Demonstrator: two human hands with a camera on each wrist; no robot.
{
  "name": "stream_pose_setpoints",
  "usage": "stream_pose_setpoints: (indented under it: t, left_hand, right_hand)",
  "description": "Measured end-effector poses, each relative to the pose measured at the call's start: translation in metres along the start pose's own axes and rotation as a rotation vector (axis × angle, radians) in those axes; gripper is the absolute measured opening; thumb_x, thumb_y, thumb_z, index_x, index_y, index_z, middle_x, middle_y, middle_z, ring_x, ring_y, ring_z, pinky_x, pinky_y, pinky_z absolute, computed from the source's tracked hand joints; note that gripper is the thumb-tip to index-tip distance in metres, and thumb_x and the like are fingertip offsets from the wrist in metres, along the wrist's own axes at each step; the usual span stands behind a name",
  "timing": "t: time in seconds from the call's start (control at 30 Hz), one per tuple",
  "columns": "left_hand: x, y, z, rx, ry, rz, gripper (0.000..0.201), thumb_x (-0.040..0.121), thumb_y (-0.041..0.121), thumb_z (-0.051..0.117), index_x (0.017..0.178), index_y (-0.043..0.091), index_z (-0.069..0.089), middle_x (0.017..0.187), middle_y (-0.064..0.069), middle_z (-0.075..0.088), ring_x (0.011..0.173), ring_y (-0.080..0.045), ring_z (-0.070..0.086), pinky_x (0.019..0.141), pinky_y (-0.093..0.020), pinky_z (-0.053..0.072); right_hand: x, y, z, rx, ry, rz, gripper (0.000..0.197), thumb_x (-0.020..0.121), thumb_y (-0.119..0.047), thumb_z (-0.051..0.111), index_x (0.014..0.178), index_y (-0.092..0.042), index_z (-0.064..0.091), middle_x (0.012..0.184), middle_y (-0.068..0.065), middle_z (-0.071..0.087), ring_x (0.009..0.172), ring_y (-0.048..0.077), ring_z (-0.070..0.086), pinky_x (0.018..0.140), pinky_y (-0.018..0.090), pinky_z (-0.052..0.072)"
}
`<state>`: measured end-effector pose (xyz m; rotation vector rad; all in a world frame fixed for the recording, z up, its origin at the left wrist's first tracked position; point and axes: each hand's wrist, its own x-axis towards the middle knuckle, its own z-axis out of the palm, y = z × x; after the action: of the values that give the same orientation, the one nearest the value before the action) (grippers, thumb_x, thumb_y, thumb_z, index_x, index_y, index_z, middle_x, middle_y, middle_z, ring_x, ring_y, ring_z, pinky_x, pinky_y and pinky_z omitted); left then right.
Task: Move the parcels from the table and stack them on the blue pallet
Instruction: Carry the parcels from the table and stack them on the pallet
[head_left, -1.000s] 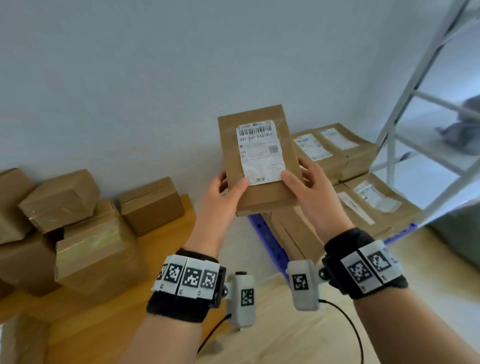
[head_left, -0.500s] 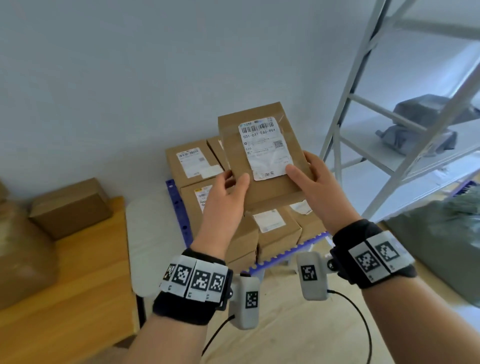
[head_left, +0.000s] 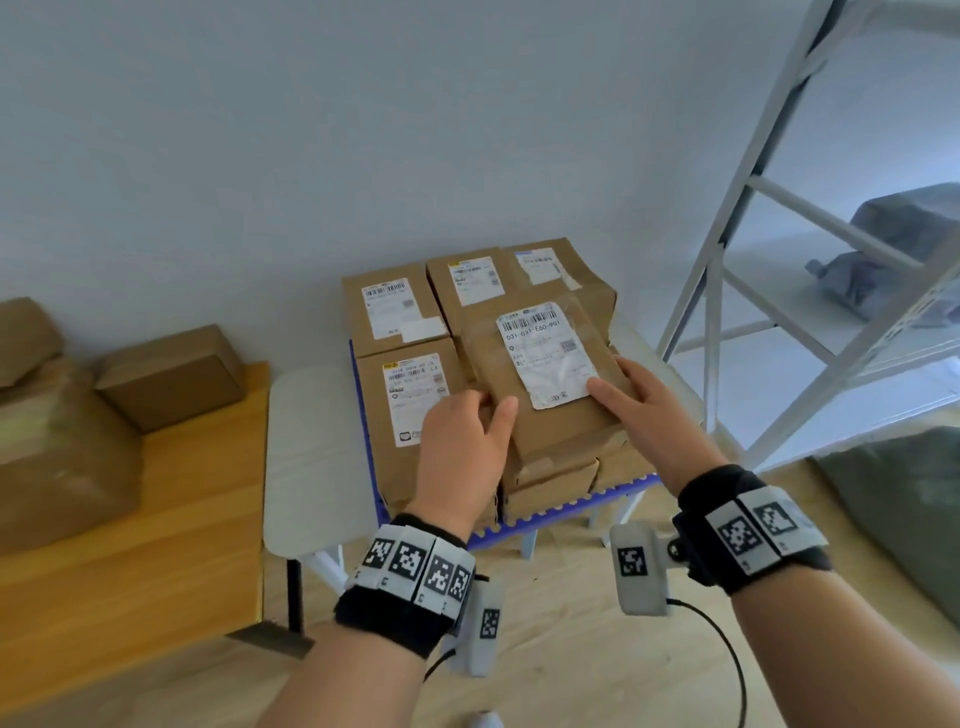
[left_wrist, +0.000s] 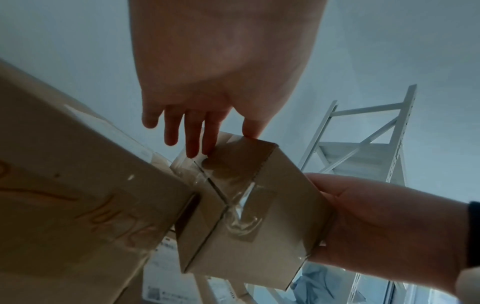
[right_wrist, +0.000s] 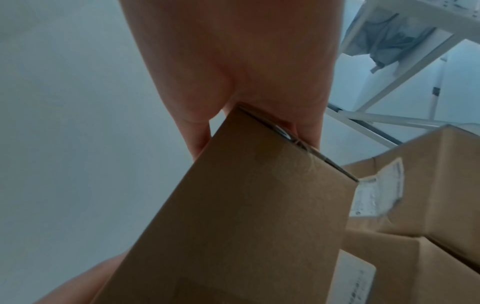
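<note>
**Parcel coming down on the stack**

My left hand (head_left: 462, 441) grips the near left edge of the parcel (head_left: 540, 395), thumb on top; in the left wrist view my fingers (left_wrist: 192, 142) reach loosely past its corner, only partly on the cardboard. My right hand (head_left: 649, 410) clamps the right edge, thumb on the label (head_left: 545, 356), fingers under it. The parcel sits tilted just over the stacked parcels (head_left: 410, 364) on the pallet (head_left: 545, 519); whether it already touches them I cannot tell.

I judge it light and stiff: a flat taped carton that 2 hands carry easily. The tape looks slick, so the bare cardboard edges are the better hold. Setting it flat calls for sliding my fingers out from beneath.

More parcels wait on the counter (head_left: 130, 561) to my left; a white rack (head_left: 779, 270) stands to the right.
</note>
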<state>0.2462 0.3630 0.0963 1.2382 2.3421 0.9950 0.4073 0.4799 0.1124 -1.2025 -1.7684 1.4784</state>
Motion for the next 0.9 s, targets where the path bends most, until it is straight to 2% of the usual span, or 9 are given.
stream_pose_setpoints:
  t: [0.07,0.17,0.27,0.4,0.5,0.6,0.77,0.83,0.9]
  left_hand:
    - [0.004,-0.007,0.001,0.083,0.014,0.021,0.048,0.098,0.055,0.040,0.117,0.015,0.059,0.115,0.001,0.057,0.119,-0.021,0.047,0.107,-0.044,0.038]
    - [0.012,-0.014,0.004,0.188,-0.031,0.006,0.055,0.099,0.057,0.036,0.126,0.014,0.056,0.140,-0.004,0.049,0.141,-0.025,0.030,0.117,-0.048,0.025]
    - [0.016,-0.021,0.012,0.190,-0.074,-0.003,0.057,0.098,0.059,0.033,0.129,0.015,0.054,0.130,-0.002,0.054,0.131,-0.023,0.042,0.111,-0.045,0.033]
    - [0.018,-0.026,0.021,0.264,-0.056,0.037,0.059,0.097,0.060,0.032,0.134,0.017,0.051,0.137,0.000,0.052,0.132,-0.018,0.042,0.113,-0.041,0.032]
    - [0.018,-0.026,0.022,0.275,-0.006,0.051,0.056,0.098,0.058,0.037,0.136,0.018,0.049,0.137,0.003,0.052,0.129,-0.014,0.044,0.112,-0.036,0.033]
    - [0.021,-0.027,0.021,0.315,0.012,0.040,0.061,0.097,0.059,0.039,0.143,0.019,0.040,0.140,0.003,0.046,0.131,-0.016,0.039,0.112,-0.036,0.030]
    - [0.021,-0.027,0.027,0.381,-0.025,-0.035,0.080,0.091,0.072,0.035,0.152,0.021,0.027,0.158,-0.003,0.021,0.147,-0.021,0.012,0.120,-0.040,0.012]
    - [0.021,-0.026,0.032,0.401,-0.068,-0.087,0.087,0.088,0.076,0.030,0.156,0.023,0.017,0.164,-0.005,0.002,0.151,-0.022,-0.005,0.122,-0.042,-0.002]
    - [0.023,-0.027,0.035,0.414,-0.103,-0.112,0.090,0.088,0.078,0.027,0.158,0.024,0.010,0.165,-0.006,-0.007,0.151,-0.022,-0.013,0.122,-0.044,-0.008]
  right_hand:
    - [0.006,0.009,0.006,0.016,-0.014,0.029,0.041,0.093,-0.042,0.061,0.132,-0.031,0.053,0.113,-0.017,0.066,0.099,0.001,0.065,0.083,0.022,0.051]
    - [0.014,0.017,0.012,0.032,-0.019,0.076,0.043,0.093,-0.042,0.062,0.133,-0.031,0.054,0.115,-0.015,0.067,0.100,0.003,0.066,0.086,0.025,0.052]
    - [0.020,0.020,0.016,0.032,-0.010,0.109,0.038,0.094,-0.040,0.061,0.131,-0.033,0.055,0.113,-0.015,0.067,0.099,0.003,0.065,0.081,0.021,0.051]
    - [0.025,0.025,0.018,0.044,-0.011,0.135,0.035,0.095,-0.036,0.060,0.129,-0.033,0.053,0.112,-0.013,0.065,0.098,0.004,0.063,0.074,0.018,0.048]
    - [0.032,0.034,0.019,0.036,-0.034,0.155,0.039,0.095,-0.040,0.060,0.132,-0.029,0.052,0.116,-0.011,0.063,0.103,0.008,0.062,0.080,0.022,0.049]
    - [0.041,0.043,0.021,-0.008,-0.063,0.142,0.052,0.094,-0.042,0.060,0.142,-0.024,0.047,0.121,-0.008,0.062,0.105,0.009,0.062,0.086,0.027,0.052]
    - [0.051,0.055,0.021,-0.104,-0.110,0.105,0.066,0.092,-0.054,0.057,0.148,-0.026,0.038,0.133,-0.005,0.057,0.115,0.014,0.058,0.097,0.038,0.051]
    - [0.053,0.057,0.022,-0.115,-0.120,0.087,0.063,0.093,-0.054,0.055,0.147,-0.026,0.038,0.131,-0.006,0.059,0.113,0.013,0.059,0.096,0.036,0.051]
    - [0.055,0.059,0.023,-0.114,-0.124,0.064,0.063,0.092,-0.055,0.055,0.146,-0.025,0.040,0.129,-0.007,0.060,0.112,0.013,0.059,0.096,0.038,0.052]
